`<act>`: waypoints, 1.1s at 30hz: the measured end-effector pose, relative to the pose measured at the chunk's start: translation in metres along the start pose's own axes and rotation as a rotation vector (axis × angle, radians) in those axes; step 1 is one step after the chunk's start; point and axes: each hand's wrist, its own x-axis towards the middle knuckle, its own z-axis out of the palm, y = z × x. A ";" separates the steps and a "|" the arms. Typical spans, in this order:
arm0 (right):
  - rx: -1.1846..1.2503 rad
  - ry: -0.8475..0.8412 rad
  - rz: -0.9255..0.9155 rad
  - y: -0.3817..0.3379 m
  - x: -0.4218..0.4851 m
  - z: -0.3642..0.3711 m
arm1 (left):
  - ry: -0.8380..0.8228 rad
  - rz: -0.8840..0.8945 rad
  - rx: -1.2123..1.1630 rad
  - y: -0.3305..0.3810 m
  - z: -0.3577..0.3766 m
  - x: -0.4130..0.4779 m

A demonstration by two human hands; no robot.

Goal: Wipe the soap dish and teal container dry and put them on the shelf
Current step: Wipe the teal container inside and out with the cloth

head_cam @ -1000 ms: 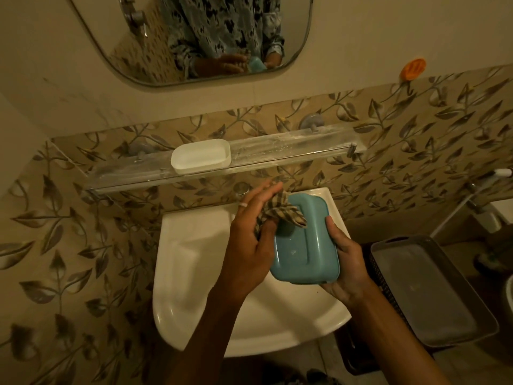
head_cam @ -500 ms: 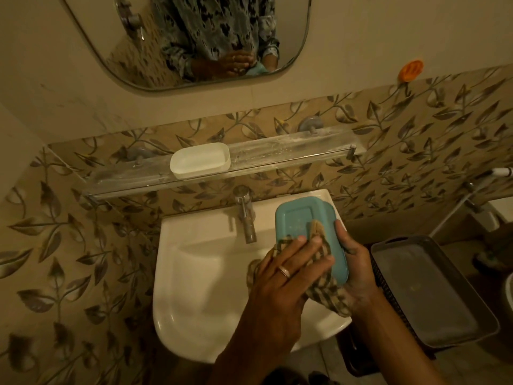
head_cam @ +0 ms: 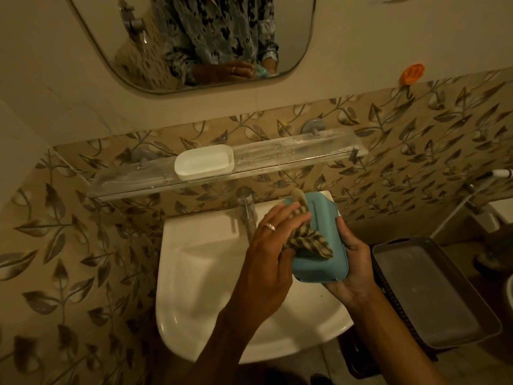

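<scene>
My right hand (head_cam: 350, 262) holds the teal container (head_cam: 324, 240) bottom up over the white sink (head_cam: 200, 273), gripping its right side from beneath. My left hand (head_cam: 270, 251) presses a striped cloth (head_cam: 308, 240) against the container's left side and base; a ring shows on one finger. The white soap dish (head_cam: 204, 162) sits on the clear wall shelf (head_cam: 291, 159), left of the shelf's middle.
A chrome tap (head_cam: 247, 209) stands just left of my left hand. A grey plastic tray (head_cam: 433, 293) on a dark basket lies to the right of the sink. A mirror (head_cam: 194, 40) hangs above the shelf. An orange hook (head_cam: 412, 73) is on the wall.
The cloth and my left hand slid from the container's near end back up its left side. The container tilted and shifted slightly left and up.
</scene>
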 end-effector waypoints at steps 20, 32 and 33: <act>-0.094 0.034 0.028 0.021 -0.011 -0.003 | 0.042 -0.106 -0.099 -0.012 -0.008 0.022; -0.117 0.001 -0.043 -0.011 -0.009 0.010 | 0.234 -0.040 -0.239 0.009 0.030 -0.053; -0.128 0.005 -0.030 -0.009 -0.008 0.011 | 0.212 0.046 -0.126 0.014 0.028 -0.051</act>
